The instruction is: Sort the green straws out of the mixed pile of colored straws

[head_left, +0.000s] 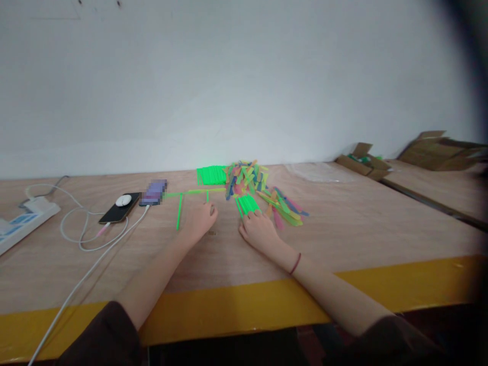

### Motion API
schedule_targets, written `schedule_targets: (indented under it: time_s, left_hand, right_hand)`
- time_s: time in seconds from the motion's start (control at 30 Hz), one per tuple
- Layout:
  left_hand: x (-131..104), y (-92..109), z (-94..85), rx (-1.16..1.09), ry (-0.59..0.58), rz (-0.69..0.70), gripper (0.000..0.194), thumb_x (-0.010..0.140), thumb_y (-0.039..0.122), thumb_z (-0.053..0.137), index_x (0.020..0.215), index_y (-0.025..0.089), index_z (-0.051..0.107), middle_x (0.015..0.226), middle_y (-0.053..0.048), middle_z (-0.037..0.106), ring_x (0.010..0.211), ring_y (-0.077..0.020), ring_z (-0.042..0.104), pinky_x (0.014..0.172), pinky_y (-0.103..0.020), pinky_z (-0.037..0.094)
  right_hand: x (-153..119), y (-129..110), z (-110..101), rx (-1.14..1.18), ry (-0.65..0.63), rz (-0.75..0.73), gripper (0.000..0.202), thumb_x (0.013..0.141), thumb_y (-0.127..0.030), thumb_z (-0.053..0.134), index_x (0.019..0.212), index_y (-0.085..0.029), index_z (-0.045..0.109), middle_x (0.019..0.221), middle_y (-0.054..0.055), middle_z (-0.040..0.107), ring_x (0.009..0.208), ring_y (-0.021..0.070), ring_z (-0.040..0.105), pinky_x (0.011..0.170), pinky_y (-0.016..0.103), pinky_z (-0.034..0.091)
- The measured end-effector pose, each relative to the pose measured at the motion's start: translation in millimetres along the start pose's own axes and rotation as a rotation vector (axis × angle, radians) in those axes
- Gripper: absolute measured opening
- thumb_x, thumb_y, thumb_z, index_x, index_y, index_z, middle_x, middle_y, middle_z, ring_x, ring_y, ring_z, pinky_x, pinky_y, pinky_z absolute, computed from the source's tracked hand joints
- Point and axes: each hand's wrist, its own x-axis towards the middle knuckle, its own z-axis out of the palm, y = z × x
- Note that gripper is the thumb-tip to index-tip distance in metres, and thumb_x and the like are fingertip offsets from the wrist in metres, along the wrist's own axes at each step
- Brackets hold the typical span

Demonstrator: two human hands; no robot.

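My left hand point(202, 221) is closed, its fingers curled at the lower end of a thin green stick point(207, 195). That stick meets a yellow-green strip point(196, 191) lying crosswise on the table. Left of this hand, another green stick point(179, 211) hangs down from the same line. My right hand point(262, 230) lies palm down, fingers stretched onto a row of green sticks point(248, 204); the near ends are hidden under it. Just beyond, a heap of multicoloured plastic pieces point(247, 178) touches a row of green sticks point(211, 175) by the wall.
Loose coloured blades point(285, 206) lie right of my right hand. To the left are a phone point(154, 192), a black phone-like slab point(114, 211) with a white mouse-shaped object point(123, 200), cables and a power strip point(23, 223). Cardboard boxes point(364, 162) stand far right.
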Motion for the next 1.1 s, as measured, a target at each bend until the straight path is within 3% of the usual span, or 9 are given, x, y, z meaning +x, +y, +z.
schedule_targets:
  time_s: [0.1,0.27,0.37,0.43,0.53,0.67,0.77,0.9,1.1]
  left_hand:
    - [-12,7,3.2,-0.289,-0.033,0.015,0.029,0.090,0.028,0.048,0.103,0.013,0.069,0.094,-0.011,0.070,0.091,-0.0220,0.064,0.085,-0.032,0.046]
    - [-26,30,5.2,-1.106,-0.117,-0.274,0.030,0.090,0.042,0.052,0.095,0.015,0.064,0.092,-0.008,0.067,0.078,-0.0145,0.062,0.070,-0.025,0.048]
    - [-29,34,-1.9,-1.353,-0.059,-0.321,0.028,0.088,0.043,0.057,0.092,0.015,0.060,0.077,-0.001,0.059,0.063,-0.0090,0.056,0.060,-0.020,0.045]
    - [-28,30,-8.1,-1.326,-0.021,-0.308,0.028,0.089,0.042,0.055,0.096,0.016,0.060,0.068,0.004,0.050,0.051,-0.0061,0.046,0.051,-0.017,0.038]
    - [-25,21,-14.9,-1.174,0.016,-0.306,0.026,0.094,0.034,0.047,0.107,0.015,0.059,0.065,0.005,0.044,0.047,-0.0053,0.037,0.045,-0.017,0.029]
    - [-23,18,-14.2,-1.053,0.016,-0.301,0.027,0.096,0.030,0.041,0.115,0.016,0.054,0.068,0.005,0.047,0.047,-0.0057,0.038,0.045,-0.018,0.027]
    - [-23,19,-7.1,-1.061,-0.063,-0.289,0.028,0.097,0.031,0.038,0.118,0.016,0.050,0.067,0.006,0.046,0.043,-0.0057,0.034,0.042,-0.018,0.026]
    - [-23,14,2.0,-0.996,-0.062,-0.161,0.031,0.097,0.032,0.037,0.121,0.018,0.049,0.068,0.006,0.048,0.044,-0.0067,0.036,0.043,-0.019,0.029]
    - [-34,16,-8.8,-0.528,0.095,0.081,0.033,0.095,0.035,0.044,0.120,0.022,0.062,0.090,-0.005,0.068,0.080,-0.0187,0.062,0.074,-0.028,0.045]
  right_hand:
    - [-1,-3,-4,0.019,0.044,-0.048,0.024,0.090,-0.020,0.048,0.083,-0.010,0.069,0.083,0.016,0.067,0.087,0.0289,0.059,0.076,0.040,0.038]
    - [-9,-22,-10,0.168,0.228,-0.227,0.021,0.093,-0.022,0.047,0.091,-0.013,0.066,0.090,0.011,0.067,0.090,0.0236,0.058,0.078,0.036,0.037]
    - [-5,-14,-12,0.222,0.228,-0.306,0.025,0.096,-0.029,0.045,0.091,-0.015,0.065,0.092,0.010,0.067,0.089,0.0216,0.058,0.080,0.034,0.038]
    - [0,8,-12,0.206,0.200,-0.187,0.031,0.098,-0.032,0.041,0.086,-0.015,0.065,0.089,0.010,0.067,0.088,0.0216,0.059,0.081,0.033,0.039]
    - [7,57,-8,0.091,0.198,0.208,0.034,0.098,-0.031,0.037,0.100,-0.011,0.065,0.101,0.016,0.067,0.098,0.0251,0.060,0.083,0.034,0.041]
    - [7,106,1,-0.014,-0.020,0.586,0.047,0.096,-0.042,0.038,0.105,-0.007,0.067,0.103,0.022,0.066,0.098,0.0309,0.063,0.079,0.037,0.045]
    - [6,117,5,0.006,-0.123,0.626,0.046,0.095,-0.044,0.039,0.103,-0.010,0.069,0.100,0.020,0.068,0.096,0.0300,0.065,0.077,0.036,0.046]
    - [8,117,5,0.049,-0.114,0.663,0.040,0.094,-0.040,0.041,0.102,-0.011,0.067,0.096,0.018,0.069,0.089,0.0270,0.066,0.072,0.032,0.045]
    - [9,101,-1,0.185,0.109,0.604,0.033,0.093,-0.029,0.038,0.110,-0.009,0.059,0.087,0.016,0.069,0.076,0.0249,0.065,0.062,0.029,0.041]
